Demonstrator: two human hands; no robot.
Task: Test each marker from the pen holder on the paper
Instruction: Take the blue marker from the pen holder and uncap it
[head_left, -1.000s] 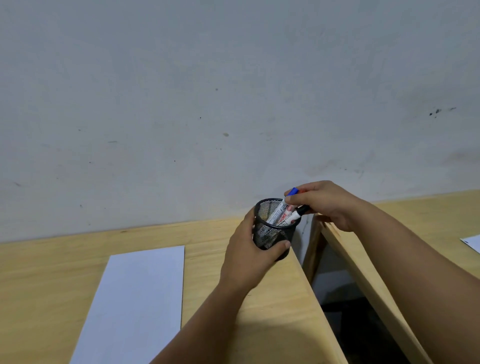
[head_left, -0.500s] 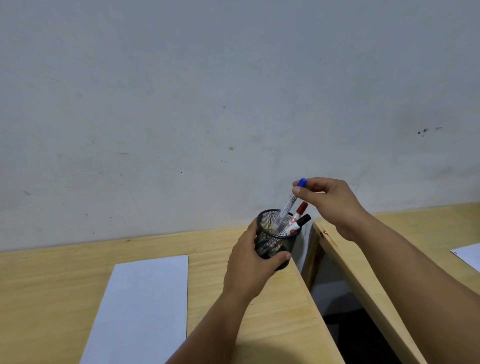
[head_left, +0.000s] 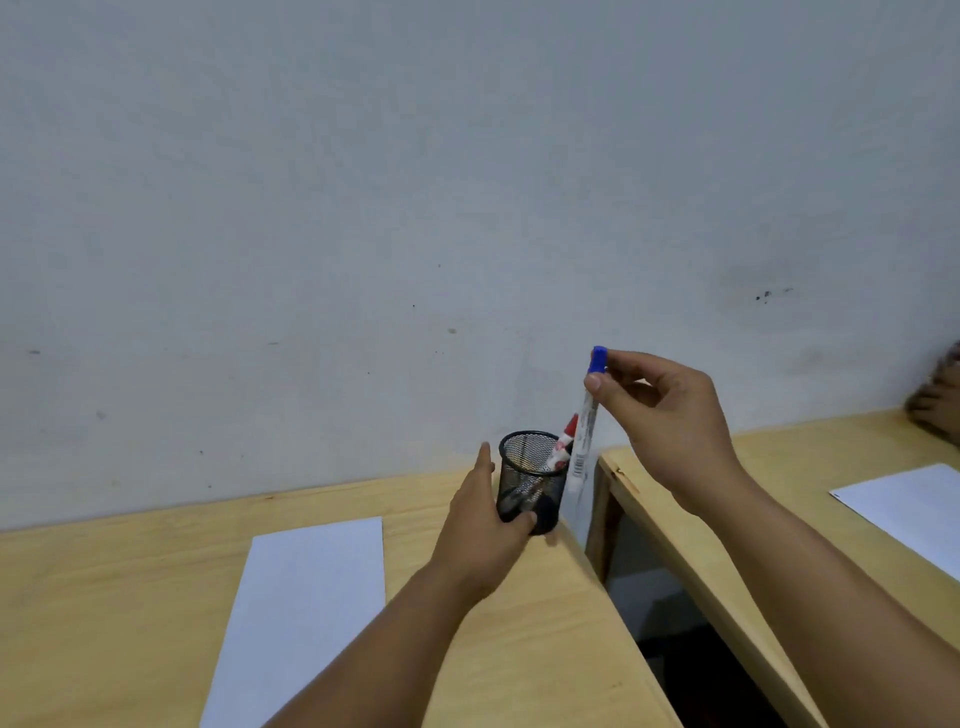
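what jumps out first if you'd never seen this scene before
The eye goes to the blue-capped marker, pinched near its cap by the right hand and hanging upright just above and to the right of the black mesh pen holder. The left hand grips that holder near the right edge of the wooden desk, with a red-capped marker leaning inside. A blank sheet of paper lies flat to the left.

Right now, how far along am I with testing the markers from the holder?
Barely started. Done: nothing I can see; the paper on the desk looks unmarked. In hand: your right hand pinches the blue-capped marker, lifted out of the mesh pen holder, which your left hand steadies. Left: uncap and test it, then the red-capped marker and anything else in the holder.
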